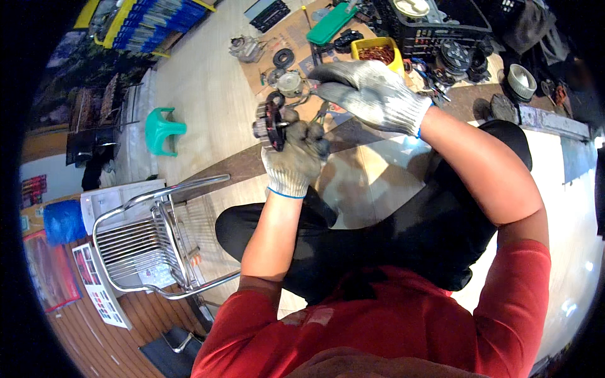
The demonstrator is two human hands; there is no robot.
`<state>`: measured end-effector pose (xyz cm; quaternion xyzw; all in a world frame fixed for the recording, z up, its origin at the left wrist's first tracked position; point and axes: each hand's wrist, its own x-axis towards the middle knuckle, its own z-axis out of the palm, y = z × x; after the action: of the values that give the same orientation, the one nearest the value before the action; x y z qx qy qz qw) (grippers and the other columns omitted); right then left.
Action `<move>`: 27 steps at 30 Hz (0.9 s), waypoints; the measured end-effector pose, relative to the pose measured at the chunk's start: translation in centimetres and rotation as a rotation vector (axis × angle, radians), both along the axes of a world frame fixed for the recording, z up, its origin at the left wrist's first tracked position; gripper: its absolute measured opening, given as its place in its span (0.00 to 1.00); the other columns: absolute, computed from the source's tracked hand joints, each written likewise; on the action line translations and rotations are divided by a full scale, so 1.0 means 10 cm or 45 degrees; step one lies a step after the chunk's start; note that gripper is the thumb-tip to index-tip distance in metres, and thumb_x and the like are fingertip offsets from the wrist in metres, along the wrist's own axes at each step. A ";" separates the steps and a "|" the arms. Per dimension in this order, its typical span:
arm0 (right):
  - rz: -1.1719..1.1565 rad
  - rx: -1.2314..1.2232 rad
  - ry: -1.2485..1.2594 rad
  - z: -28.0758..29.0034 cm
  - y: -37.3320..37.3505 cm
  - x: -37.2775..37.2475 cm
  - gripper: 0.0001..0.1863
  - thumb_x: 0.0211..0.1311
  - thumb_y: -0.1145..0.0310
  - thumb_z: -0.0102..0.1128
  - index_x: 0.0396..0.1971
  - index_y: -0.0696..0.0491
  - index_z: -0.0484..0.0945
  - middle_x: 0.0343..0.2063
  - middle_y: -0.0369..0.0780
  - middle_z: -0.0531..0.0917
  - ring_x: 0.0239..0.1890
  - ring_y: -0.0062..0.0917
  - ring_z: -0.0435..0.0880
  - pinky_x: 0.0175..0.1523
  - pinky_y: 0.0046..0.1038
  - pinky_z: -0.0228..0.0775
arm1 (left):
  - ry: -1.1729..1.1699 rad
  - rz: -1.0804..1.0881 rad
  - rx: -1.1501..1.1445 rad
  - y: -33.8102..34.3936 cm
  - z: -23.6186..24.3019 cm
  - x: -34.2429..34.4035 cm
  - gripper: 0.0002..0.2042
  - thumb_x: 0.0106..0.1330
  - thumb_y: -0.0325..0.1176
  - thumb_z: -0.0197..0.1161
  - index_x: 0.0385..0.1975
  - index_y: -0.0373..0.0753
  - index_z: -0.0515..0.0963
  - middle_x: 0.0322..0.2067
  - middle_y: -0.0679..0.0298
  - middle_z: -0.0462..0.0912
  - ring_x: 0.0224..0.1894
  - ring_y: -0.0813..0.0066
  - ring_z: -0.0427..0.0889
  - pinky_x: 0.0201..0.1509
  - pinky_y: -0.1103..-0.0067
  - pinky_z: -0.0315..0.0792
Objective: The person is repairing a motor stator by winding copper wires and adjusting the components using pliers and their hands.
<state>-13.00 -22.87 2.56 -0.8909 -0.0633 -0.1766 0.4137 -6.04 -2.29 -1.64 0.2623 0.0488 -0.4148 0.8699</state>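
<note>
My left hand (299,148), in a grey-white work glove, is closed around a round motor part (272,126) with a dark red and black disc, a silvery ridged hub on its left side and a short shaft toward my fingers. My right hand (375,91), gloved the same way, is up and to the right, over the cardboard. Its fingers point left and are pressed together. Whatever may sit between their tips is too small to tell. Just left of those fingertips lies a round metal housing (290,83), with a black ring (283,58) beyond it.
Loose parts and tools lie on a cardboard sheet (258,72). Behind are a yellow bin (398,63) of copper-coloured pieces, a green case (332,24) and a black crate (441,34). A green stool (165,131) and a metal chair (135,242) stand left.
</note>
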 end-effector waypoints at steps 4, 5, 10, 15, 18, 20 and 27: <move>0.322 -0.128 -0.103 0.05 -0.07 0.01 0.19 0.54 0.68 0.64 0.48 0.52 0.80 0.59 0.47 0.76 0.58 0.39 0.77 0.61 0.36 0.72 | 0.190 -0.274 0.083 -0.07 -0.24 -0.20 0.23 0.67 0.61 0.44 0.35 0.48 0.77 0.30 0.63 0.81 0.29 0.64 0.74 0.28 0.68 0.69; 0.421 -0.142 -0.118 0.05 -0.08 0.02 0.19 0.51 0.69 0.65 0.46 0.53 0.81 0.59 0.46 0.76 0.57 0.39 0.77 0.61 0.36 0.72 | 0.277 -0.439 -0.149 -0.03 -0.29 -0.24 0.25 0.67 0.60 0.43 0.38 0.45 0.79 0.36 0.59 0.83 0.33 0.61 0.76 0.31 0.64 0.72; 0.669 -0.199 -0.183 -0.07 -0.16 0.08 0.16 0.57 0.69 0.61 0.46 0.54 0.80 0.53 0.47 0.80 0.50 0.42 0.81 0.52 0.36 0.76 | 0.252 -0.568 0.084 -0.07 -0.19 -0.32 0.28 0.65 0.64 0.45 0.40 0.43 0.77 0.36 0.58 0.83 0.29 0.57 0.77 0.28 0.61 0.72; 0.492 0.157 0.189 -0.06 -0.12 0.09 0.20 0.64 0.57 0.57 0.47 0.57 0.80 0.43 0.51 0.83 0.46 0.44 0.82 0.51 0.36 0.72 | 0.169 -0.655 0.106 -0.06 -0.26 -0.22 0.37 0.66 0.67 0.40 0.51 0.34 0.74 0.36 0.51 0.84 0.35 0.36 0.83 0.28 0.50 0.77; 0.407 0.119 0.238 -0.19 -0.13 0.17 0.21 0.65 0.58 0.59 0.49 0.59 0.80 0.43 0.49 0.84 0.45 0.36 0.84 0.51 0.32 0.74 | 0.324 -0.658 -0.118 -0.07 -0.37 -0.22 0.42 0.66 0.69 0.38 0.55 0.30 0.72 0.35 0.43 0.83 0.38 0.31 0.82 0.32 0.46 0.78; 0.357 0.096 0.236 -0.26 -0.09 0.22 0.22 0.64 0.60 0.61 0.51 0.61 0.79 0.43 0.46 0.85 0.44 0.28 0.84 0.50 0.27 0.75 | 0.365 -0.778 -0.233 -0.07 -0.44 -0.17 0.42 0.66 0.69 0.38 0.54 0.29 0.73 0.37 0.39 0.83 0.39 0.31 0.82 0.33 0.44 0.78; 0.299 0.519 0.348 -0.37 -0.02 0.27 0.23 0.65 0.59 0.61 0.52 0.61 0.79 0.41 0.40 0.85 0.41 0.18 0.80 0.49 0.23 0.73 | 0.268 -0.702 -0.257 -0.01 -0.54 -0.07 0.36 0.69 0.59 0.38 0.52 0.26 0.73 0.37 0.43 0.83 0.42 0.28 0.81 0.35 0.46 0.77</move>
<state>-10.34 -23.03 -1.11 -0.7913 -0.0731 -0.0147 0.6069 -6.78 -2.40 -7.01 0.1335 0.0244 -0.6627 0.7365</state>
